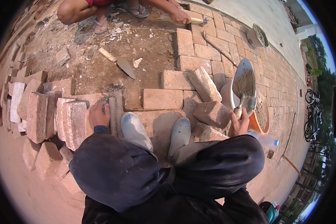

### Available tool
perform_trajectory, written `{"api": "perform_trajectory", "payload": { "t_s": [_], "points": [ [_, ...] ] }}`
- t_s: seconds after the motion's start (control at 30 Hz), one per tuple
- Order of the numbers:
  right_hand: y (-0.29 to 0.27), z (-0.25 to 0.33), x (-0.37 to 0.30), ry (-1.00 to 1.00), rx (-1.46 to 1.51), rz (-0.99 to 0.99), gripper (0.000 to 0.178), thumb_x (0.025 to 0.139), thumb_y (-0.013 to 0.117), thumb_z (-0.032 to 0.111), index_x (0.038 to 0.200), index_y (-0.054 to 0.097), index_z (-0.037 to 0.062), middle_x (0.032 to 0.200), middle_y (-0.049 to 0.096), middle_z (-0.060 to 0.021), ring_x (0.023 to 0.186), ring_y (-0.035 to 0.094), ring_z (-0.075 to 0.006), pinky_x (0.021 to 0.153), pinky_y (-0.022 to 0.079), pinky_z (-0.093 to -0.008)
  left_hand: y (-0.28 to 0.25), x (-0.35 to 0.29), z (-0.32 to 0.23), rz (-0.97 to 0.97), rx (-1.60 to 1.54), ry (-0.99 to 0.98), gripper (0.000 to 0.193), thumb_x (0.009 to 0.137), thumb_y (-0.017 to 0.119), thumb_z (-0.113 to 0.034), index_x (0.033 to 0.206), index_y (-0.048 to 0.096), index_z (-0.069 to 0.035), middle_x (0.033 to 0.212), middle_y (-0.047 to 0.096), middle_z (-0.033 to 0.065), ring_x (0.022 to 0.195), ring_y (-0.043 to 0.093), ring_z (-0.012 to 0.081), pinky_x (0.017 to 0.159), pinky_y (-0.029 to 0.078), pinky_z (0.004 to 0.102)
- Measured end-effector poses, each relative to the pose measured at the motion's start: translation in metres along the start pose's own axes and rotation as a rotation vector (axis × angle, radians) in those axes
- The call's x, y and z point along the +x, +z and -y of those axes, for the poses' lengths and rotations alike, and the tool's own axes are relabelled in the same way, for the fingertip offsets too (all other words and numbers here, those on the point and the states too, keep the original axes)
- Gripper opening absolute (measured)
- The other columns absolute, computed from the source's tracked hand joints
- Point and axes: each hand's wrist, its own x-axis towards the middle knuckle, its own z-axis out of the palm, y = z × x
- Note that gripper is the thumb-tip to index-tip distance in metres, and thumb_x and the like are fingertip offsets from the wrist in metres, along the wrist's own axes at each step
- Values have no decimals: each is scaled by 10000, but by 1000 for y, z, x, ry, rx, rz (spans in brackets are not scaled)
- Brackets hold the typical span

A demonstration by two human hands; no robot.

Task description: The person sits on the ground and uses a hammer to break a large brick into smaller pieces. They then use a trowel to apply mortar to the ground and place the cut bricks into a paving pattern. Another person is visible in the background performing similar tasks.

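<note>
My right hand (239,125) is closed round the wooden handle of a trowel (238,112). The trowel's metal end meets grey-brown mortar (244,83) on a shiny metal surface; I cannot tell whether that is its blade or a pan. An orange-rimmed bucket (266,116) with mortar stands beneath. My left hand (99,115) is down among the bricks, between an upright brick (74,123) and a narrow brick edge (114,116). Its fingertips are hidden. A second trowel (126,68) lies on bare soil ahead. Loose bricks (211,113) lean beside my right boot (180,134).
Stacked bricks (37,115) line the left side. Laid paving (250,71) spreads to the right, with a mortar bucket (257,36) on it. A string (149,29) crosses the soil. Opposite, a crouching person's hand (181,16) holds a hammer (199,21). A plastic bottle (264,140) lies by my right knee.
</note>
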Motion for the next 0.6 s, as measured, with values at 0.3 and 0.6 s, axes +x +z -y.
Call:
{"api": "perform_trajectory", "payload": {
  "t_s": [0.3, 0.6],
  "points": [
    [31, 39, 23, -34, -241, 41, 420, 861, 759, 245, 1106, 618, -66, 858, 692, -232, 775, 672, -300, 756, 505, -410, 1, -1, 8, 122, 150, 23, 165, 879, 651, -280, 937, 738, -153, 980, 726, 62, 937, 653, 291, 922, 412, 417],
    [32, 31, 24, 91, -188, 125, 522, 830, 789, 285, 1157, 616, -82, 1081, 661, -294, 1030, 646, -394, 910, 470, -432, 5, -3, 15, 103, 174, 99, 170, 877, 651, -289, 931, 742, -156, 966, 729, 59, 935, 654, 283, 938, 398, 422]
  ]
}}
